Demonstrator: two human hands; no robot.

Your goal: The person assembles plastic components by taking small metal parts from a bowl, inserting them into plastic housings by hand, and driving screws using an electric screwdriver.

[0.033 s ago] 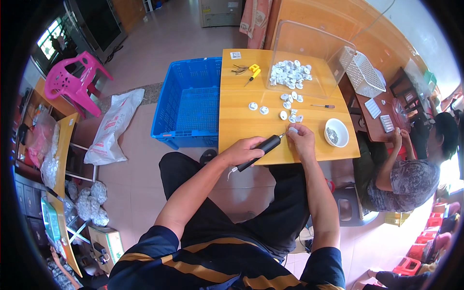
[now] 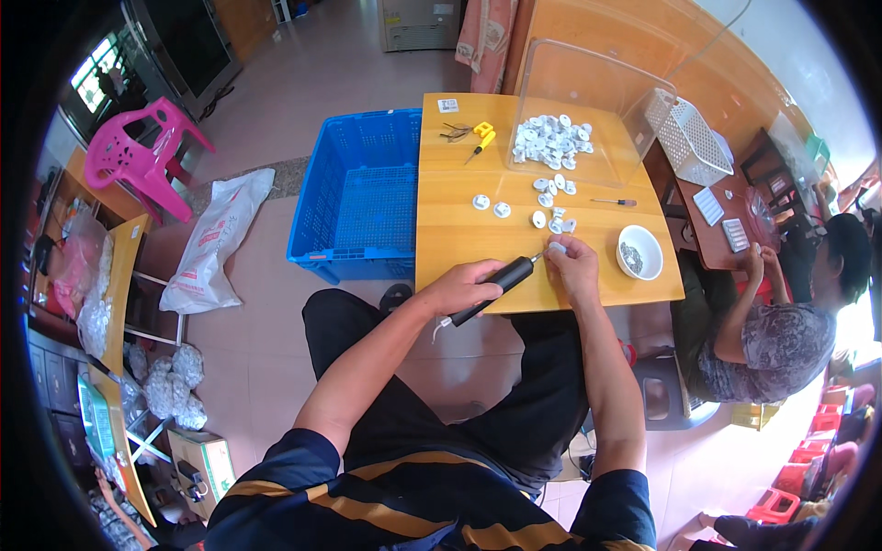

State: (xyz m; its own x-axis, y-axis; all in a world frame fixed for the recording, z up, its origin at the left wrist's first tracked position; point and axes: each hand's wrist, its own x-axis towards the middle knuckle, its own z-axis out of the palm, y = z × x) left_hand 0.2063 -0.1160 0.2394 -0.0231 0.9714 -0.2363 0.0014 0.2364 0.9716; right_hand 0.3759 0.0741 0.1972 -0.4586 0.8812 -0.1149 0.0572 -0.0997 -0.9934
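My left hand (image 2: 457, 288) is wrapped round a black cylindrical electric screwdriver (image 2: 505, 277). Its thin metal bit points right, up to the fingers of my right hand (image 2: 575, 266). Those fingers pinch a small white plastic part (image 2: 557, 247), mostly covered by them; whether the bit touches it I cannot tell. Just beyond lie several loose white round parts (image 2: 539, 219), and two more white discs (image 2: 481, 202) rest farther left. A white bowl (image 2: 654, 250) of small metal pieces stands to the right of my right hand.
A clear plastic bin (image 2: 611, 170) with a heap of white parts (image 2: 551, 140) is at the table's far side. Screwdrivers with yellow (image 2: 485, 142) and brown (image 2: 628, 202) handles lie on the tabletop (image 2: 450, 239). Left stands a blue crate (image 2: 354, 253); right, a seated person (image 2: 772, 340).
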